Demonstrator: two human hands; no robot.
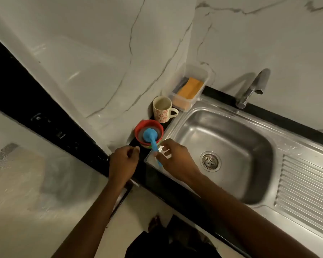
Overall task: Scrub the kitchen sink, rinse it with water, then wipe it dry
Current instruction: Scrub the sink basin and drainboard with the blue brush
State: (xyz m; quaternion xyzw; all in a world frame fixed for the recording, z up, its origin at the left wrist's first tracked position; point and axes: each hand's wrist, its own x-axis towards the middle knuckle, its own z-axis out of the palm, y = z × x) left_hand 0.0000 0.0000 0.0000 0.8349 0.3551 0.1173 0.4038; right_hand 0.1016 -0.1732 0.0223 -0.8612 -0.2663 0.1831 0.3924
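Note:
The steel sink [246, 125] lies right of centre, with a round drain strainer [210, 161] in its basin and a ribbed drainboard [306, 194] to its right. A blue brush [150, 135] stands head-down in a red bowl [141, 127] on the black counter at the sink's left corner. My right hand [173, 159] pinches the brush's blue handle just below the bowl. My left hand [122, 162] hovers left of the bowl with loosely curled fingers and holds nothing.
A patterned mug [162, 108] stands behind the bowl. A clear plastic box [190, 86] with an orange sponge [191, 88] sits in the wall corner. The chrome tap [252, 90] rises behind the sink. Marble walls close the back and left.

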